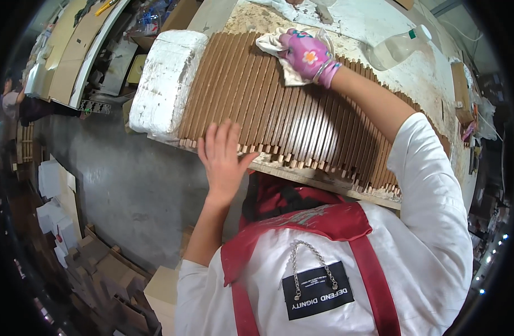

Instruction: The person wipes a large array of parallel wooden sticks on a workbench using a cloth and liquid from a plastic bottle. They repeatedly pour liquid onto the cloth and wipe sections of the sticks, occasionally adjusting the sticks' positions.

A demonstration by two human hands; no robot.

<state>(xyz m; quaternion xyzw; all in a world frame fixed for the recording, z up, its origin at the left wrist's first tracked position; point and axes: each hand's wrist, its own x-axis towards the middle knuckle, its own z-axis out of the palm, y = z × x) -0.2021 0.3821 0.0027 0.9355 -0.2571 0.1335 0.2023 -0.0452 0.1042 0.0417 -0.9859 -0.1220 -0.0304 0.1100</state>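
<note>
Many narrow brown wooden strips (240, 84) lie side by side across the workbench, their pale ends uneven along the near edge. My right hand (308, 55), in a pink flowered glove, presses a bunched white cloth (295, 75) onto the far part of the strips. My bare left hand (222, 159) rests at their near left ends, fingers stretched out over the edge and thumb apart, gripping nothing. Against the left end of the row stands a white block-like bundle (166, 84) with a scuffed, stained surface.
A clear plastic bottle (394, 50) with a green cap lies tilted on the workbench (352, 22) beyond the strips. Shelving (80, 50) stands at far left, with a person (24, 106) beside it. Cardboard and boxes (108, 263) are piled on the floor at lower left.
</note>
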